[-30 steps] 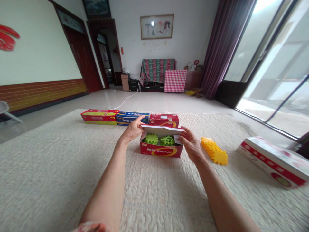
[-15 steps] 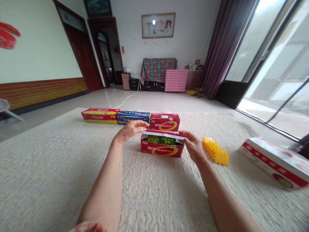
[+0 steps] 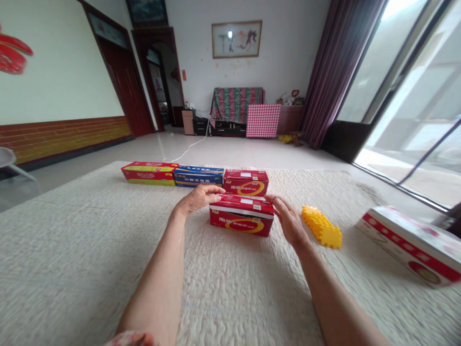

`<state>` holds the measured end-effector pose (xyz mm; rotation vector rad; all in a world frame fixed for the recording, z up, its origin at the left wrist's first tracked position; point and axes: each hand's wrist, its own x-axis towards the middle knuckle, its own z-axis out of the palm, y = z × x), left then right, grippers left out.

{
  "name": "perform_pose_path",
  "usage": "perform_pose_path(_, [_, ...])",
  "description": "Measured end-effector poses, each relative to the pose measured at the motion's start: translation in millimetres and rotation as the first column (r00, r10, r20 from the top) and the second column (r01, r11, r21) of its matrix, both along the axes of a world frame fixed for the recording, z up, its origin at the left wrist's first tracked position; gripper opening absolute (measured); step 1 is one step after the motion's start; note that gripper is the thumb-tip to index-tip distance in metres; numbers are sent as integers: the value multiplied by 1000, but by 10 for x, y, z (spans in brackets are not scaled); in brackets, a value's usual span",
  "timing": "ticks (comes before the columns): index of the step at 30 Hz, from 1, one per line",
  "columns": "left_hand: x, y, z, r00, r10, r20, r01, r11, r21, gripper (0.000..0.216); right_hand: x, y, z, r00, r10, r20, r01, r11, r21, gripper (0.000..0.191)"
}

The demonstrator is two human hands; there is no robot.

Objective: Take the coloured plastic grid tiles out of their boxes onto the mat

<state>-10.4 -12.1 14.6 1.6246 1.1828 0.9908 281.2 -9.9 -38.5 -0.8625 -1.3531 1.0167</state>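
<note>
A red cardboard box (image 3: pixel 240 222) with yellow-ringed print sits on the mat in front of me. Its lid (image 3: pixel 242 204) lies nearly down, leaving a thin dark gap along the front; what is inside is hidden. At the lid's left end my left hand (image 3: pixel 198 198) grips the edge, thumb on top and fingers reaching behind. My right hand (image 3: pixel 288 222) holds the lid's right end, its fingers bent over the corner. A similar red box (image 3: pixel 245 182) stands just behind.
A blue box (image 3: pixel 199 178) and a red-and-yellow box (image 3: pixel 149 173) continue the row at the back left. Yellow interlocking plastic pieces (image 3: pixel 321 227) lie right of my right hand. Farther right is a white-and-red carton (image 3: pixel 414 245). Everything rests on a cream quilted mat (image 3: pixel 230 288).
The lid has come down toward me over the box, covering the green plastic pieces that showed inside. Both hands have moved only slightly with it.
</note>
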Motion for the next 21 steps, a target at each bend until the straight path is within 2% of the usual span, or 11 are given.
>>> perform_pose_path(3, [-34,-32,8,997,-65,37,66,998,-13,49,-8,-83,117,991,103,81,-103,995,-11,40])
perform_pose_path(6, [-66,-53,15,994,-105,28,106,994,-41,55,-20,-135,198,982,162,97,-155,985,-76,46])
perform_pose_path(9, [-71,-54,10,996,-89,30,91,994,-57,51,-31,-143,213,981,169,92,-158,981,-113,43])
perform_pose_path(14, [-95,-26,-41,986,-136,100,146,984,-101,57,-31,-113,174,985,117,130,-108,991,-78,40])
perform_pose_path(21, [-137,77,-170,973,-124,196,128,992,-11,35,-30,-100,172,977,143,159,-132,988,-75,41])
